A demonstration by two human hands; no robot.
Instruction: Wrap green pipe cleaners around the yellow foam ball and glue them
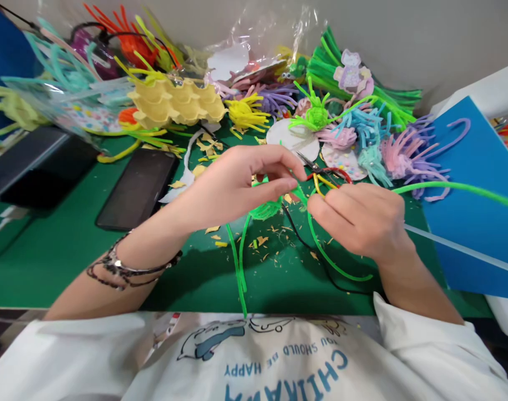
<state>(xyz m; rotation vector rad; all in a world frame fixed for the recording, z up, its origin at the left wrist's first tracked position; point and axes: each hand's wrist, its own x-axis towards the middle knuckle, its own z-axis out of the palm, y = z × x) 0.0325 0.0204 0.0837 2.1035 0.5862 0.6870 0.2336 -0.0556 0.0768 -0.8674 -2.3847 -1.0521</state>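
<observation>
My left hand [257, 175] is closed, thumb and fingertips together, around a bright green pipe-cleaner ball [267, 209]. Its fingers partly hide the ball. Loose green ends hang from it towards the table's front edge. My right hand [360, 220] is curled closed on a green pipe cleaner [454, 185], whose long end sticks out to the right. Another green strand [335, 267] curves below this hand. Just behind my fingers are scissors [316, 167] with red and yellow handles, blades apart; whether a hand touches them is hidden.
A dark phone [137, 188] and a black box-like device [40, 164] lie at left. A yellow egg carton [176, 103], pipe-cleaner tufts and a green bundle [333, 67] crowd the back. A blue board [479, 223] stands right. Scraps and a black cord [304, 239] lie on the green table.
</observation>
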